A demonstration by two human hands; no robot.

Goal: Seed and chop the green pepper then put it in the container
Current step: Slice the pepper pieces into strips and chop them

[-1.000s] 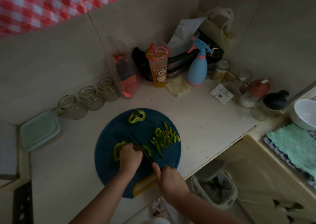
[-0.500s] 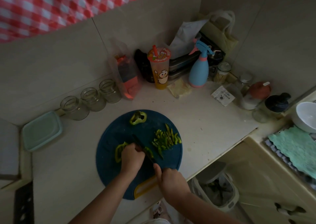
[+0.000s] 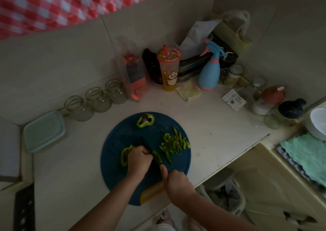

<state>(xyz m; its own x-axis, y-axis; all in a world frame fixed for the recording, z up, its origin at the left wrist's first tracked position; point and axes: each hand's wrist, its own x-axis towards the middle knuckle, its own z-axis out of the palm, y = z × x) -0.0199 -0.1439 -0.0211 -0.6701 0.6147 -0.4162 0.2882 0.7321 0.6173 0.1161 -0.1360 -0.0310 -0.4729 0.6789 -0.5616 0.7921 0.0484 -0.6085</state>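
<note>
green pepper (image 3: 125,155) part-cut, strips (image 3: 174,142) piled beside

Sliced green pepper (image 3: 173,142), container (image 3: 44,131) apart

No text can be read with certainty. A line of white Chinese characters is printed on the lid of the drink cup (image 3: 169,71), but it is too blurred to be read. Dark print on the white sachet (image 3: 233,100) and a white label on the red-lidded jar (image 3: 272,95) are illegible.
</note>
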